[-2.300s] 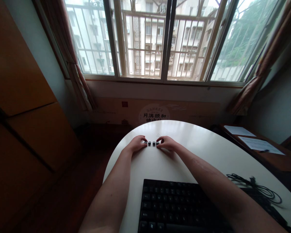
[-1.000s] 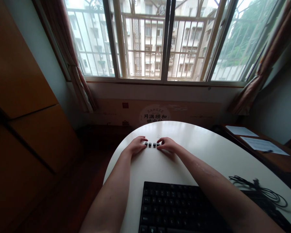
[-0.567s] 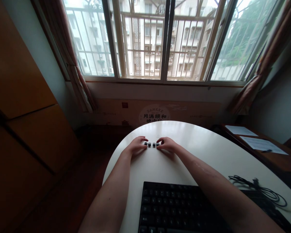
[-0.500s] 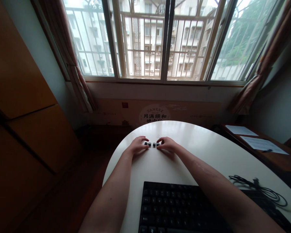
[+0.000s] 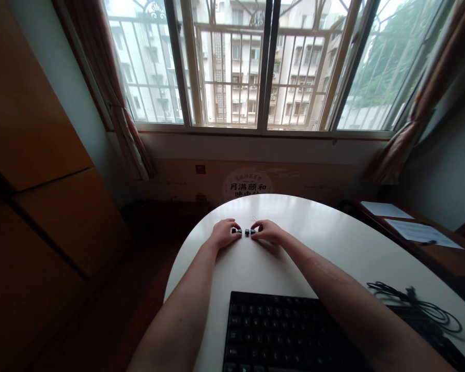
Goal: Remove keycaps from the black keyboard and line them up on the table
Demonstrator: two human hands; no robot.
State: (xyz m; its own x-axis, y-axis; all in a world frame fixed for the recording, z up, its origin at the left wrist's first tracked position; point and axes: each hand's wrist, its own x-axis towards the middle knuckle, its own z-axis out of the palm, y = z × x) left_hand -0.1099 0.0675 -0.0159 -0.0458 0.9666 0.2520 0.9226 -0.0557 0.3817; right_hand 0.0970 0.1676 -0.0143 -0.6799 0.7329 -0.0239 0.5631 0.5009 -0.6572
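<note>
Several small black keycaps stand in a short row on the white round table (image 5: 232,268). My left hand (image 5: 222,234) is at the row's left end, thumb and fingers closed on the sides of a keycap (image 5: 239,232); another keycap (image 5: 233,231) lies within its curl. At the right end my right hand (image 5: 269,230) pinches a keycap (image 5: 252,232) between thumb and forefinger. One keycap (image 5: 247,232) sits between the two hands, touched by neither. Thin wire loops (image 5: 254,219) show just behind my right fingertips.
A black keyboard (image 5: 275,330) lies near me, partly under my right forearm. A coiled black cable (image 5: 430,310) rests at the right on a dark object. Papers (image 5: 422,232) lie on a brown desk (image 5: 445,258) further right. A window (image 5: 263,67) is ahead.
My left hand has shifted slightly right, and its fingertips have closed on the inner keycap of the left pair. My right hand stays at the right-end keycap.
</note>
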